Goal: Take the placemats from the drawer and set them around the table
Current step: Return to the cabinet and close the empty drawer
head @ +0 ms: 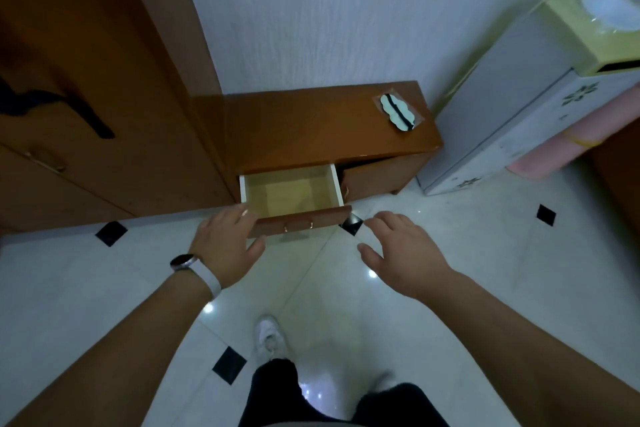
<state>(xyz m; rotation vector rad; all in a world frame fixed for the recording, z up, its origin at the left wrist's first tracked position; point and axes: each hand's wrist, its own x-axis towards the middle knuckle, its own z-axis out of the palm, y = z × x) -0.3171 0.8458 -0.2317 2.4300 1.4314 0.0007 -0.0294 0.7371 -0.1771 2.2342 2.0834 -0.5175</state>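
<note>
At the foot of the wall, the low wooden cabinet point(329, 135) has its drawer point(298, 222) pulled out w/ pale wood bottom showing; a pale scalloped piece point(398, 112) w/ a black stripe lies on the cabinet top, near its right end. L hand point(225, 243), watch point(183, 262) on the wrist, has fingers loosely spread at the drawer's front-left corner, gripping nothing. R hand point(401, 253) hovers just right of the drawer front, fingers relaxed & apart, holding nothing.
</note>
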